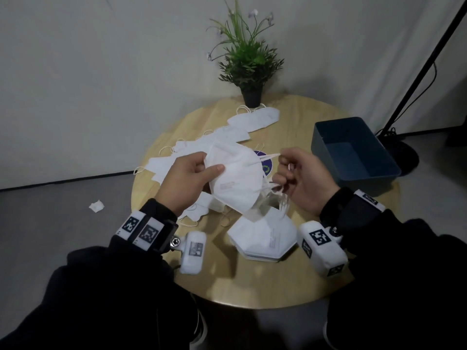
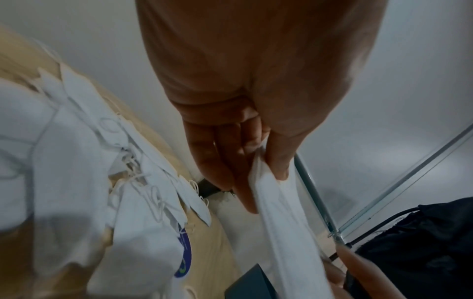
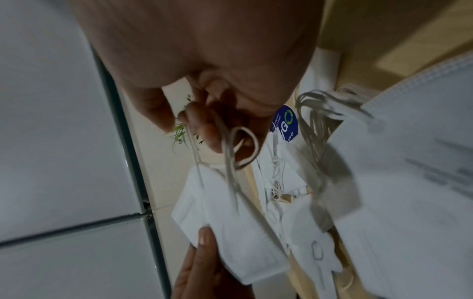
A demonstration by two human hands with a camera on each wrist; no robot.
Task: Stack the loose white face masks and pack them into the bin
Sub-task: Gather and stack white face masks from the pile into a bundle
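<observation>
1. A folded white fabric face mask (image 1: pixel 235 176) is held in the air above the round light wooden table (image 1: pixel 252 286), between the two hands
2. The mask's left edge is pinched by the left hand (image 1: pixel 185 179), thumb on top and fingers beneath; in the left wrist view the cloth (image 2: pixel 276 202) is seen clamped between thumb and fingers
3. The mask's thin white ear loops (image 1: pixel 271 155) are gripped by the curled fingers of the right hand (image 1: pixel 302 179); in the right wrist view the loops (image 3: pixel 240 149) are seen wound round the fingers
4. A neat stack of white folded masks (image 1: pixel 262 238) lies on the table just below the held mask
5. More loose white masks (image 1: pixel 202 147) are scattered across the far side of the table, up to a small potted green plant (image 1: pixel 249 61)
6. An open dark blue rectangular plastic bin (image 1: pixel 353 152) stands at the table's right edge, with no masks seen inside
</observation>
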